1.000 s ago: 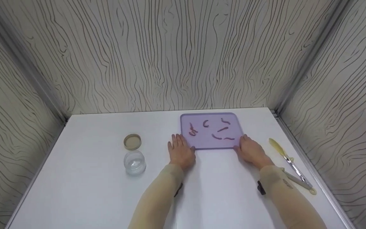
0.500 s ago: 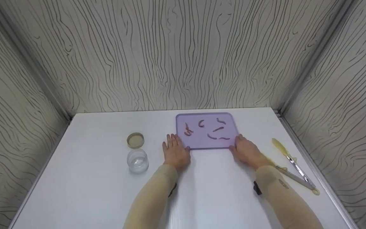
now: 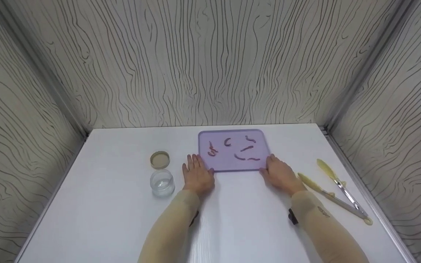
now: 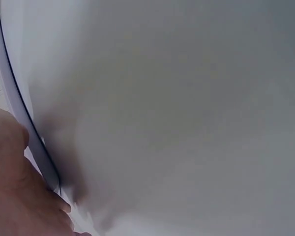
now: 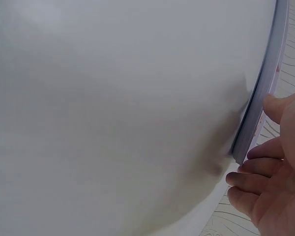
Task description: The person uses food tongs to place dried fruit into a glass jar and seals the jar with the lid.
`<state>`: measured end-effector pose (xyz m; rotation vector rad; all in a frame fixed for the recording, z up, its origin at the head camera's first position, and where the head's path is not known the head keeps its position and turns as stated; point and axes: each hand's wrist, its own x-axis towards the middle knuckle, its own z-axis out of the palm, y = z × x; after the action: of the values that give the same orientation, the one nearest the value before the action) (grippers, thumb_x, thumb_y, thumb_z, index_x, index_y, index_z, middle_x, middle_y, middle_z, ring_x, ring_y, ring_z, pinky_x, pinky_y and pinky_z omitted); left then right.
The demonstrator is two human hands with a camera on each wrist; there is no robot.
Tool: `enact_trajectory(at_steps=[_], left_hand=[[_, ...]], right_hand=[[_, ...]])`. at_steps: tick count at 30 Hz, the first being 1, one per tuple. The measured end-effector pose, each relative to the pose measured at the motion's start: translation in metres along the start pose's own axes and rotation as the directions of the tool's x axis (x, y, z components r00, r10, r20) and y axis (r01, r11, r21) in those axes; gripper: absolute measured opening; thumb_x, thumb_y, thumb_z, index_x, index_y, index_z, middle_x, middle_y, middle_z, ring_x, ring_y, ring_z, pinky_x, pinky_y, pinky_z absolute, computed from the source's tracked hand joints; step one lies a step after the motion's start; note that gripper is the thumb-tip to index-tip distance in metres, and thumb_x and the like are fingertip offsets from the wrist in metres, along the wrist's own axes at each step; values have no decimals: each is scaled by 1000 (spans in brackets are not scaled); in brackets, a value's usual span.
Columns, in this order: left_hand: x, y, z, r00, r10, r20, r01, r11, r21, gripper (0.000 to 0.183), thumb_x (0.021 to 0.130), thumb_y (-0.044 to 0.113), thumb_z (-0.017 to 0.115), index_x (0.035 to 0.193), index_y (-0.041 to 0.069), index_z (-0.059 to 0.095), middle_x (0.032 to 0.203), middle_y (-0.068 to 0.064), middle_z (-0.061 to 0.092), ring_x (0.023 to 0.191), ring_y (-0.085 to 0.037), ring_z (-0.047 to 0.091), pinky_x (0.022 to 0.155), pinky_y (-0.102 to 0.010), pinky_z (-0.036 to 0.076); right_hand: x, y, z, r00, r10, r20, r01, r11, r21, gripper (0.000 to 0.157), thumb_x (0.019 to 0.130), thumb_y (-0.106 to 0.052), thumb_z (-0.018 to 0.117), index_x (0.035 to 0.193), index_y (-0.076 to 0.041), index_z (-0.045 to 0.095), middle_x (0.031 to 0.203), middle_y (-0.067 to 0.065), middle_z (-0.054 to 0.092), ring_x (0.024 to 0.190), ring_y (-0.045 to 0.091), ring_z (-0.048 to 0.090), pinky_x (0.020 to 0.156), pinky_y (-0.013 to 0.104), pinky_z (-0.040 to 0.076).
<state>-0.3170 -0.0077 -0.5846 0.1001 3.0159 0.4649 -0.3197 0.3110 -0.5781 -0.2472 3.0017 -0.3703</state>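
Observation:
A purple rectangular tray (image 3: pixel 228 163) lies on the white table, with several thin reddish-brown worm-like strips (image 3: pixel 247 148) scattered on it. At its front left corner is my left hand (image 3: pixel 198 179), fingers extended along the side and thumb at the front edge. My right hand (image 3: pixel 280 176) touches the front right corner in much the same way, fingers along the side. In the left wrist view the thumb (image 4: pixel 12 130) lies against the tray's rim (image 4: pixel 37 147). The right wrist view has the thumb (image 5: pixel 275 108) at the rim (image 5: pixel 250 123) and the other fingers loosely extended beside the corner.
Left of the tray stand a clear jar (image 3: pixel 162 183) and, behind it, a round tan lid (image 3: pixel 159 160). Yellow-tipped tongs (image 3: pixel 345 205) lie spread on the right, close to my right sleeve. Wood-patterned panels (image 3: pixel 210 65) enclose the table's back and sides.
Both hands and the tray have slid left together across the table, nearer the jar and lid. The tongs now show more fully beside the right sleeve. The head view has shifted slightly.

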Motion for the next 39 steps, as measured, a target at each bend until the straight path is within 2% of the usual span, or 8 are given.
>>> enact_trajectory(at_steps=[3,10,14,23,28,34,37,39], left_hand=[[3,-5,4,1000,3,1,-3,1000,-21,81,117,46,41,175,-8,21,186,-27,21,178,-45,13,145,-64,18],[15,-21,23,1000,13,-17,-14,999,-51,85,115,47,41,175,-9,19,186,-29,20,178,-47,9,144,-69,15],[17,-24,25,1000,12,-22,-14,998,-67,85,116,48,41,175,-8,19,186,-29,19,177,-48,8,144,-68,15],[10,-17,8,999,-23,27,24,999,-48,84,115,47,44,176,-6,20,185,-30,21,176,-51,12,145,-67,15],[5,-12,-7,999,-30,36,30,1000,5,83,115,49,47,174,-6,27,182,-32,29,173,-53,22,143,-65,24],[5,-13,-14,999,-25,38,25,1000,10,85,114,51,52,172,-8,33,176,-35,38,169,-56,31,139,-66,33],[4,-14,-17,1000,-2,6,2,1000,4,85,112,52,56,166,-10,41,166,-35,50,161,-56,43,133,-67,42],[3,-14,-18,1000,12,-9,-13,1000,-3,83,111,52,59,162,-12,46,157,-34,59,153,-53,52,127,-66,48]], right_hand=[[0,-3,1,1000,-3,-2,3,1000,6,73,118,-34,53,164,20,35,171,45,36,159,63,41,134,71,38],[0,-7,3,998,-39,-41,40,999,8,69,117,-30,56,159,22,41,167,47,42,153,64,48,129,71,43],[1,-7,4,999,-31,-31,32,999,20,71,116,-31,57,161,20,39,168,46,41,155,63,47,131,71,41],[-1,-3,3,999,-38,-33,41,996,85,78,112,-34,61,167,15,35,173,42,38,161,61,39,136,71,33],[-3,-2,0,999,-34,-39,38,994,101,78,112,-34,63,169,12,35,174,38,39,163,59,38,138,70,30],[-3,-1,-9,999,-6,-33,11,989,150,71,111,-33,67,165,8,45,160,31,60,152,54,55,133,69,40],[-4,0,-16,999,3,-40,4,987,161,74,111,-34,68,166,7,43,160,31,60,152,54,55,134,69,39],[-7,1,-21,998,-2,-56,10,989,149,77,110,-35,70,167,8,41,166,33,54,156,56,50,135,69,37]])
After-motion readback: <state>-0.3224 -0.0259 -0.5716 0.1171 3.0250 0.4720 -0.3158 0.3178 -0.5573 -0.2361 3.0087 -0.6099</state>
